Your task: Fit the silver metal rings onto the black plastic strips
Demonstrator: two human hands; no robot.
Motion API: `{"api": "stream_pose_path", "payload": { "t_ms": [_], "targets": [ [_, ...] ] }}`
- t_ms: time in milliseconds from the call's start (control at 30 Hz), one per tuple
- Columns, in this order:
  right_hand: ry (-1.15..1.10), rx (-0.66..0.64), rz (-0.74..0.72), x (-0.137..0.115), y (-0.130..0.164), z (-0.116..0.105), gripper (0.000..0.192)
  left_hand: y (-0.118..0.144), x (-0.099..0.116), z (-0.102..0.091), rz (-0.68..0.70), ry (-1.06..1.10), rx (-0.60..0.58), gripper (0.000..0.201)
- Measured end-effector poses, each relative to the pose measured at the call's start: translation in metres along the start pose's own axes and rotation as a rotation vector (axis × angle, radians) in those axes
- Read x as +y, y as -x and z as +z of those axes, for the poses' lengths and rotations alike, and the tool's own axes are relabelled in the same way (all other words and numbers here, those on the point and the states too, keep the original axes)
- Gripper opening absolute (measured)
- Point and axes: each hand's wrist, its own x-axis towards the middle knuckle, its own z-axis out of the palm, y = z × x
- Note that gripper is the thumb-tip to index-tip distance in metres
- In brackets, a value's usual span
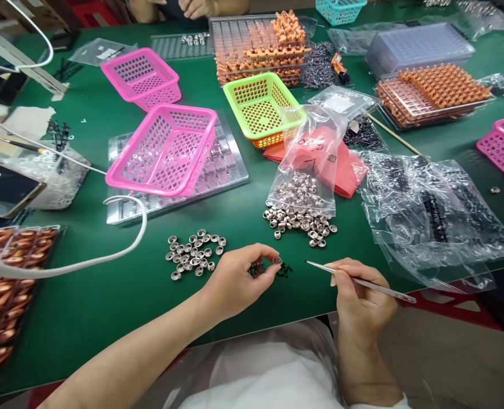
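Assembly workshop: parts trays (437, 94), baskets (164, 149)

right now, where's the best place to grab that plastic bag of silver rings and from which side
Grip the plastic bag by its loose crumpled top, coming from above at the far side. The rings fill only its lower part, and its mouth lies open toward the person, with spilled rings on the green table, so lifting the top would probably tip more out.

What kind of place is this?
Probably a small-parts assembly workshop: piles of tiny metal rings, trays of orange parts, and tweezers in the right hand.
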Motion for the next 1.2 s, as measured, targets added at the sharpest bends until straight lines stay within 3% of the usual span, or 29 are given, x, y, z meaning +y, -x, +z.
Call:
{"api": "stream_pose_path", "payload": {
  "t_ms": [267,533,867,1067,1200],
  "targets": [
    [-0.008,-0.244,-0.052,-0.006,0.015,0.03,0.02,0.007,-0.017,0.001,-0.052,0.184,-0.003,0.008],
    [0.064,-0.151,-0.106,-0.001,0.013,0.035,0.016,0.005,-0.019,-0.005,-0.047,0.25,-0.016,0.008],
    [0.035,-0.259,-0.106,-0.003,0.014,0.036,0.027,0.007,-0.021,-0.003,-0.023,0.247,0.017,0.008],
    [0.06,-0.277,-0.105,-0.004,0.013,0.035,0.026,0.008,-0.026,0.003,0.115,0.27,0.078,0.027],
    [0.082,-0.272,-0.09,-0.004,0.013,0.035,0.024,0.008,-0.028,0.003,0.151,0.28,0.085,0.022]
  ]
}}
